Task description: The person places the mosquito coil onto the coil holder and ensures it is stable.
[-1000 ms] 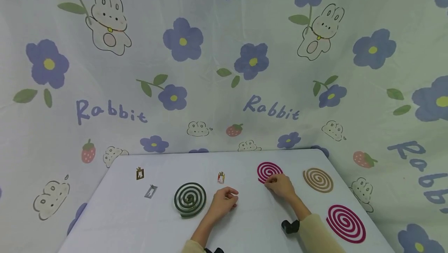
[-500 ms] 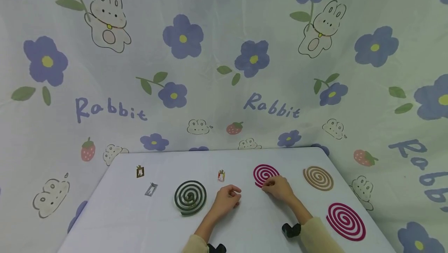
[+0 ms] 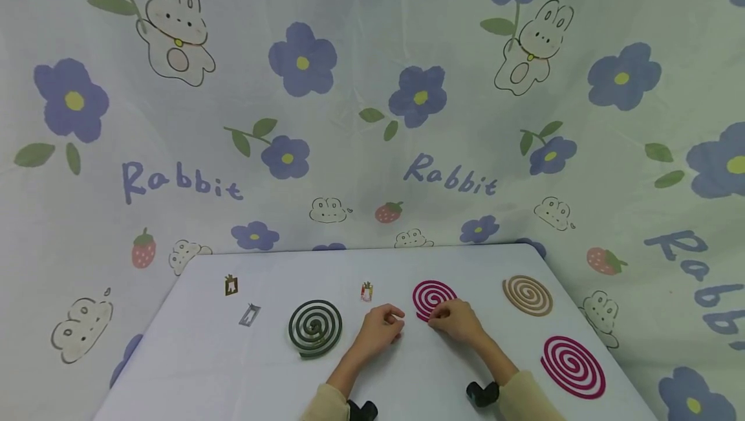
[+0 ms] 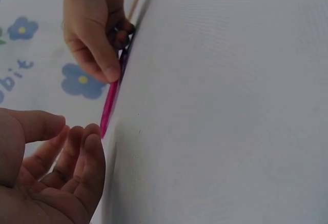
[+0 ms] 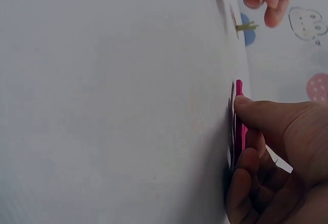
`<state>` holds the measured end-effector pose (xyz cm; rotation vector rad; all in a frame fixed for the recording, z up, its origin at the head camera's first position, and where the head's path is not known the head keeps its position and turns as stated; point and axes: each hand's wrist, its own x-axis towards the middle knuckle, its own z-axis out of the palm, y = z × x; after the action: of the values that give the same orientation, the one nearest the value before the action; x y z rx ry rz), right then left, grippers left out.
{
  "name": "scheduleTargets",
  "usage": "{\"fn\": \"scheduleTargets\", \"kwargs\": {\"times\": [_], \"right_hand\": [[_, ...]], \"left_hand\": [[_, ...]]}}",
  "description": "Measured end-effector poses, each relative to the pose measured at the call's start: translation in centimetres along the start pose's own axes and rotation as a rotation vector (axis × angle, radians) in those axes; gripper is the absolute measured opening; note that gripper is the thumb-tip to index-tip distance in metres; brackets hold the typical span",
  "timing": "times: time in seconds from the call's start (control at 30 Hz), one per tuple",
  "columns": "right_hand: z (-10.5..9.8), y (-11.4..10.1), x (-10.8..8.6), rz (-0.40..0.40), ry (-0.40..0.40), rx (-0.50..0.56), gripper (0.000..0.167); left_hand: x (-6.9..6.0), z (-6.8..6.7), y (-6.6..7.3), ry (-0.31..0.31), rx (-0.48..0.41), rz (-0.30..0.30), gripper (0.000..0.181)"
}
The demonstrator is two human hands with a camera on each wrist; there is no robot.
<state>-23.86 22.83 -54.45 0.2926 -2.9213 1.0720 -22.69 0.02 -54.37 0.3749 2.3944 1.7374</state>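
With thumb and fingers, my right hand (image 3: 456, 321) pinches the front edge of a pink mosquito coil (image 3: 432, 296). In the right wrist view that coil (image 5: 239, 121) appears edge-on, slightly above the white tabletop, with the right thumb over its near rim. My left hand (image 3: 377, 330) hovers between the pink coil and a dark green mosquito coil (image 3: 299, 324), its fingers loosely bent around nothing. The left wrist view shows the same left hand (image 4: 56, 167) with thumb and fingertips apart, a little short of the pink coil's edge.
Small metal pieces like coil stands lie on the table: a gold one (image 3: 231, 285), a silver one (image 3: 249, 315) and a red-and-gold one (image 3: 367, 291). At the right are a tan coil (image 3: 527, 295) and a second pink coil (image 3: 573, 367). A printed curtain (image 3: 349, 110) hangs behind.
My right hand has brought the pink coil leftward and a little nearer to me. The left hand has edged slightly to the right, so the hands are closer together.
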Motion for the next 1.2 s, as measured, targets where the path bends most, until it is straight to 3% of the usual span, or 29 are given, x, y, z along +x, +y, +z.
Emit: {"fn": "scheduleTargets", "kwargs": {"times": [0.6, 0.8, 1.03, 1.2], "right_hand": [[1.1, -1.2, -1.6, -0.105, -0.057, 0.032, 0.008], [1.4, -1.5, -2.1, -0.096, -0.064, 0.022, 0.009], [1.1, -1.5, -2.4, -0.074, 0.02, 0.059, 0.013], [0.6, -1.1, -2.7, -0.014, 0.08, 0.089, 0.021]], "left_hand": [[0.8, 0.0, 0.3, -0.039, 0.046, 0.017, 0.015], [1.3, -0.1, 0.5, -0.05, 0.066, 0.038, 0.014], [1.8, -0.2, 0.0, -0.043, 0.1, 0.058, 0.019], [2.2, -0.4, -0.3, -0.058, 0.123, 0.049, 0.027]]}}
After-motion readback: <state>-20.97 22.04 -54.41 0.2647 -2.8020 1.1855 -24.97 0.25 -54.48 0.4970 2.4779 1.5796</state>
